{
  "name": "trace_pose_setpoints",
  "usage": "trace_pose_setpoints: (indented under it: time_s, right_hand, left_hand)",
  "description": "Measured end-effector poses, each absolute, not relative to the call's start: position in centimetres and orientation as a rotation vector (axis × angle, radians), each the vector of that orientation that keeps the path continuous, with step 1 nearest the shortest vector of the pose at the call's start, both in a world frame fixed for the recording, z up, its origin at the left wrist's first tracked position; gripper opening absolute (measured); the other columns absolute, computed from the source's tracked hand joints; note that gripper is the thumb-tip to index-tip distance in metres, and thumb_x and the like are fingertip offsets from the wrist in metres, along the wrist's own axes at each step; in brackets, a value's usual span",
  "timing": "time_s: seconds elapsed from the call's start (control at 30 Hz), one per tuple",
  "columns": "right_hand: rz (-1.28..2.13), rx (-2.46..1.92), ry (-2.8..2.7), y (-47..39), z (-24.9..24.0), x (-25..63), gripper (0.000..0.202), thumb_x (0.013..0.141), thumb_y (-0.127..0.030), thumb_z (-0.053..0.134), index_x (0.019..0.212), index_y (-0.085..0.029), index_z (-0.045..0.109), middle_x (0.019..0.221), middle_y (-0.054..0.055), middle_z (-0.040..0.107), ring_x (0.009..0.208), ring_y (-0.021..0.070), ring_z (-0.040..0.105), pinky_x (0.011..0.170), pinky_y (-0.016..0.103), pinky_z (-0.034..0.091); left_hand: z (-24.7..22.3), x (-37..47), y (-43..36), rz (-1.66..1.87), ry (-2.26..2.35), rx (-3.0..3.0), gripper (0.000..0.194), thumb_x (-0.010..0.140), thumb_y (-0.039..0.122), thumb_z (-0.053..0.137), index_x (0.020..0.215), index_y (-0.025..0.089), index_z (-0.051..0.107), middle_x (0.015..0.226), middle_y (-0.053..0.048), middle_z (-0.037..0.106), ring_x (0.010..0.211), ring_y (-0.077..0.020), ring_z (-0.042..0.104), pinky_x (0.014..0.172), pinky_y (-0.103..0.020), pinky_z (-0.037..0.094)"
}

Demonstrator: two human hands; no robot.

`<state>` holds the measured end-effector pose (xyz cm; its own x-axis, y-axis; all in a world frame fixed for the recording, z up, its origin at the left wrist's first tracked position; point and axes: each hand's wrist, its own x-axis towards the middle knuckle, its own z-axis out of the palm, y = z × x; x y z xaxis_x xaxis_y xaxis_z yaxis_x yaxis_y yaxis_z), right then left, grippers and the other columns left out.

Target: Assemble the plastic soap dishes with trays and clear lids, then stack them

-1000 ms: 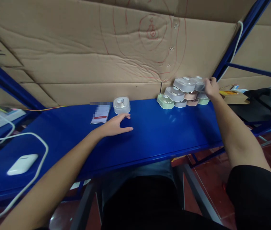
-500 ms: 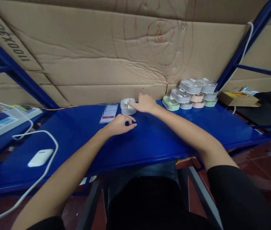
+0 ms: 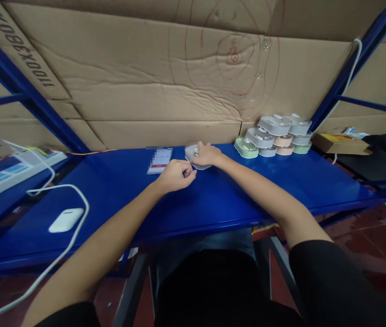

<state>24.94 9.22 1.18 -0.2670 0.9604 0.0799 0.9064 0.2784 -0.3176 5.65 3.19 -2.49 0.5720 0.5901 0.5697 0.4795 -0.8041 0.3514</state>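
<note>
A small rounded plastic container (image 3: 190, 151) with a pale grey body sits at the back of the blue table, partly covered by my hands. My right hand (image 3: 207, 154) lies over its top and right side, fingers bent round it. Just in front, at the container's near left edge, is my left hand (image 3: 178, 175), its fingers curled and the tips drawn to the thumb. Whether something small is pinched there I cannot tell. Left of the container lies a phone (image 3: 162, 157) with a lit screen, close behind my left hand.
To the right, several similar containers (image 3: 274, 126) in grey, green and pink are stacked. A white earbud case (image 3: 66, 220) and a white cable (image 3: 84, 200) lie at the left, near a power strip (image 3: 18, 170). Cardboard (image 3: 127, 59) closes off the back.
The container has shifted right and a little nearer. My right hand has come down round it from a pointing pose over its lid. My left hand's fingers have drawn together.
</note>
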Motion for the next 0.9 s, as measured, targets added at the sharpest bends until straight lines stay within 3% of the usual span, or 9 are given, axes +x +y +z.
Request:
trace_pose_setpoints:
  time_s: [0.1, 0.13, 0.2, 0.23, 0.3, 0.4, 0.6, 0.77, 0.9]
  right_hand:
    - [0.394, -1.598, -2.419, 6.1, 0.7, 30.5, 0.099, 0.079, -0.051, 0.088, 0.167, -0.017, 0.055, 0.157, 0.025, 0.066, 0.140, 0.0448, 0.071, 0.117, 0.057, 0.060]
    - [0.462, -1.423, -2.491, 5.1, 0.5, 32.3, 0.103, 0.078, -0.045, 0.087, 0.170, -0.016, 0.050, 0.160, 0.024, 0.064, 0.145, 0.0422, 0.068, 0.122, 0.054, 0.058]
    - [0.585, -1.151, -2.549, 3.4, -0.2, 35.0, 0.108, 0.077, -0.042, 0.087, 0.173, -0.015, 0.046, 0.169, 0.023, 0.058, 0.155, 0.0400, 0.060, 0.131, 0.054, 0.050]
    - [0.616, -1.079, -2.554, 2.8, -0.6, 35.8, 0.111, 0.077, -0.046, 0.088, 0.174, -0.015, 0.044, 0.173, 0.023, 0.055, 0.159, 0.0408, 0.056, 0.133, 0.056, 0.047]
    - [0.604, -1.059, -2.524, 2.0, -1.5, 36.5, 0.118, 0.076, -0.060, 0.092, 0.175, -0.016, 0.045, 0.174, 0.024, 0.053, 0.160, 0.0447, 0.053, 0.135, 0.063, 0.044]
    - [0.502, -1.093, -2.463, 1.7, -2.4, 35.6, 0.124, 0.072, -0.075, 0.095, 0.171, -0.015, 0.050, 0.166, 0.026, 0.060, 0.155, 0.0478, 0.057, 0.130, 0.067, 0.047]
    - [0.384, -1.030, -2.288, 1.6, -1.1, 35.8, 0.108, 0.079, -0.069, 0.092, 0.168, -0.021, 0.054, 0.160, 0.020, 0.067, 0.145, 0.0411, 0.067, 0.125, 0.060, 0.053]
    - [0.237, -1.433, -2.059, 2.9, -0.1, 38.9, 0.103, 0.088, -0.069, 0.085, 0.167, -0.013, 0.050, 0.164, 0.028, 0.063, 0.148, 0.0460, 0.065, 0.123, 0.063, 0.054]
    - [0.272, -1.785, -2.202, 3.8, -0.8, 39.5, 0.105, 0.084, -0.067, 0.091, 0.162, -0.006, 0.056, 0.154, 0.032, 0.067, 0.143, 0.0491, 0.068, 0.121, 0.060, 0.056]
  left_hand:
    - [-2.7, 5.6, 3.6, 1.232, 1.033, 2.569, 0.019, 0.095, 0.040, 0.073, 0.087, 0.024, 0.065, 0.099, -0.008, 0.076, 0.087, -0.0237, 0.074, 0.082, -0.040, 0.062]
    - [-2.9, 5.6, 3.8, 1.254, 1.065, 2.521, 0.028, 0.090, 0.044, 0.080, 0.106, 0.023, 0.071, 0.118, -0.013, 0.077, 0.103, -0.0282, 0.077, 0.091, -0.045, 0.064]
    - [-3.3, 5.6, 3.9, 1.160, 1.079, 2.433, 0.079, 0.077, 0.053, 0.095, 0.142, 0.022, 0.064, 0.151, -0.022, 0.068, 0.131, -0.0381, 0.074, 0.108, -0.055, 0.064]
    - [-3.7, 5.6, 4.0, 1.062, 1.059, 2.401, 0.100, 0.070, 0.056, 0.100, 0.154, 0.022, 0.057, 0.159, -0.024, 0.064, 0.140, -0.0420, 0.070, 0.115, -0.059, 0.061]
    - [-4.3, 5.8, 4.0, 0.862, 0.992, 2.357, 0.120, 0.065, 0.059, 0.104, 0.164, 0.024, 0.047, 0.163, -0.025, 0.063, 0.147, -0.0461, 0.067, 0.122, -0.065, 0.056]
    - [-5.1, 6.2, 4.0, 0.733, 0.939, 2.342, 0.122, 0.066, 0.061, 0.103, 0.166, 0.024, 0.045, 0.162, -0.024, 0.066, 0.149, -0.0485, 0.066, 0.125, -0.068, 0.053]
    - [-5.1, 6.4, 4.1, 0.724, 0.974, 2.370, 0.115, 0.067, 0.060, 0.103, 0.162, 0.023, 0.049, 0.160, -0.023, 0.068, 0.147, -0.0479, 0.068, 0.123, -0.063, 0.056]
    - [-4.1, 5.2, 4.7, 0.699, 1.178, 2.406, 0.105, 0.071, 0.060, 0.099, 0.158, 0.021, 0.055, 0.162, -0.022, 0.065, 0.151, -0.0483, 0.063, 0.127, -0.063, 0.051]
    - [-3.2, 4.1, 5.2, 0.596, 1.283, 2.423, 0.103, 0.073, 0.064, 0.095, 0.156, 0.018, 0.056, 0.164, -0.025, 0.063, 0.152, -0.0503, 0.062, 0.127, -0.065, 0.050]
